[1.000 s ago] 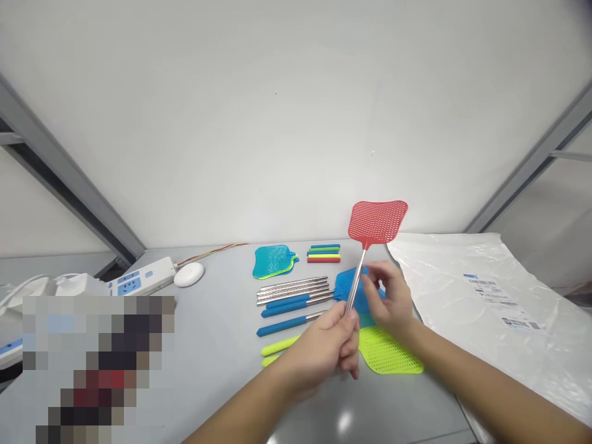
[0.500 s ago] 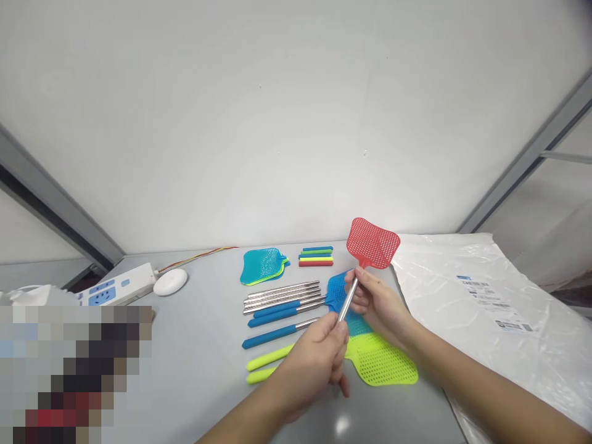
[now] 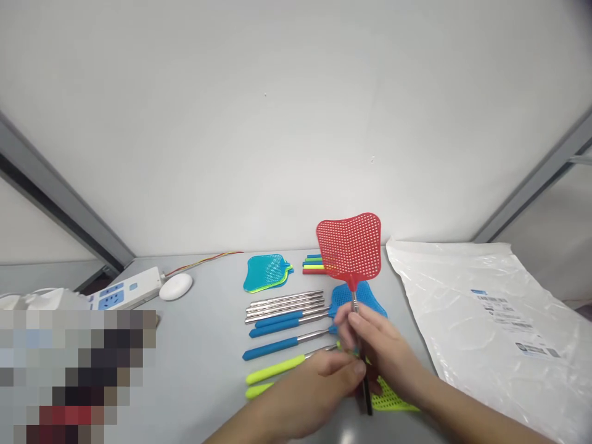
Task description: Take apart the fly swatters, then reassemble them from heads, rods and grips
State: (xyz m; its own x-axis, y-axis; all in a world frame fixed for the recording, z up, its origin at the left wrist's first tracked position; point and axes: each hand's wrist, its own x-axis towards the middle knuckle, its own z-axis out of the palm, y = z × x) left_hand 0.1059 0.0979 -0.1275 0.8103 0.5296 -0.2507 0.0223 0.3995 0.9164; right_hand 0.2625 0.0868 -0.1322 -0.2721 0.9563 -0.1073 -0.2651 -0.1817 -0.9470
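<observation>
A: Where did we have the red swatter [image 3: 349, 246]?

B: Raised over the table [image 3: 194, 370], head up. Our right hand [image 3: 383, 342] pinched its metal rod [image 3: 355, 305] below the head; our left hand [image 3: 326, 385] gripped lower.

A: Our risk?

B: With 2 grips so close, slackening either could have let the rod twist, or tipped the head onto the blue swatters [image 3: 277, 327] beyond our fingers.
</observation>
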